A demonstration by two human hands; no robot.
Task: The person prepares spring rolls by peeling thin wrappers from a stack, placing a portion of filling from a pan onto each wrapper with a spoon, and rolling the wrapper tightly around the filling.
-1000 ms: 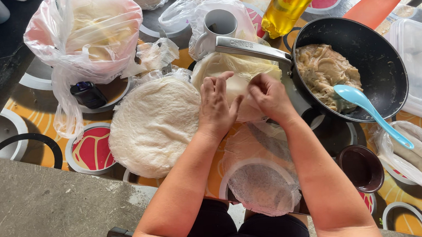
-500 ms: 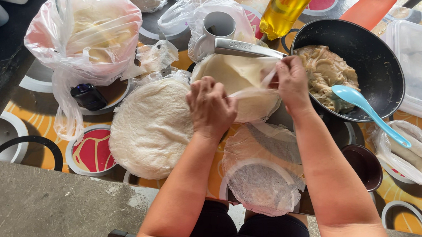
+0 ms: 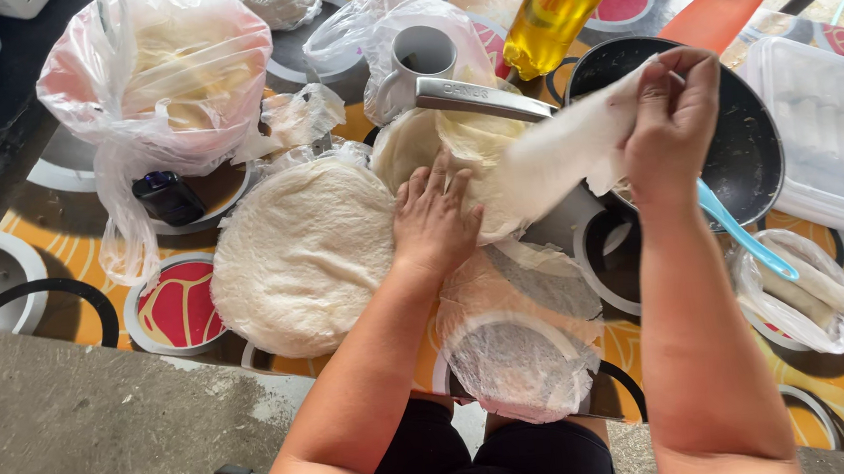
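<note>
Orange patterned table [image 3: 61, 245] fills the view, crowded with bags and dishes. Largest is the round wrapper stack [image 3: 298, 252], then the black pan [image 3: 752, 156] and a lidded plastic box [image 3: 830, 130] beside it. Left hand [image 3: 433, 221] presses flat, fingers spread, on a second pile. Right hand [image 3: 669, 117] pinches a thin wrapper sheet [image 3: 566, 155], lifted over the pan's handle [image 3: 481, 97].

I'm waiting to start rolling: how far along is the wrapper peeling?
Done, it seems: rolls lie in the clear lidded container and a plastic-lined bowl. In hand: the right hand lifts one thin white wrapper sheet while the left hand presses the stack beneath. Left: the large round wrapper pile sits untouched, and the black pan may hold filling, mostly hidden.
</note>
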